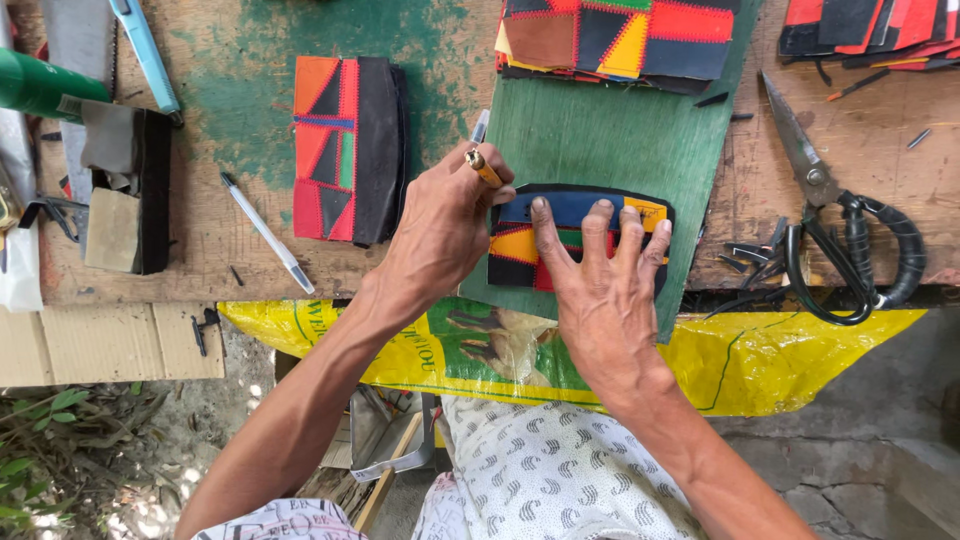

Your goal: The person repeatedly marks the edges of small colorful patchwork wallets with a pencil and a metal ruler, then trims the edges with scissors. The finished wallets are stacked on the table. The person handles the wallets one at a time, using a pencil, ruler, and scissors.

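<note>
Pressing flat with spread fingers, the right hand (605, 285) pins a patchwork leather piece (575, 235) on a green board (610, 140), while the left hand (445, 225) grips a small knife (482, 160) at the piece's upper left edge. The board's near end overhangs the worn wooden table (230, 70) edge above a yellow sack (760, 365). Scissors (840, 240) lie right, a white pen (268, 235) and a folded patchwork stack (350, 150) left, leaving bare board beyond the piece.

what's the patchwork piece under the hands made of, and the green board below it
Patchwork piece: looks like matte leather or faux-leather scraps, stitched seams between colour patches. Green board: probably painted plywood or hardboard, thin flat edge, brushed-looking paint.
</note>
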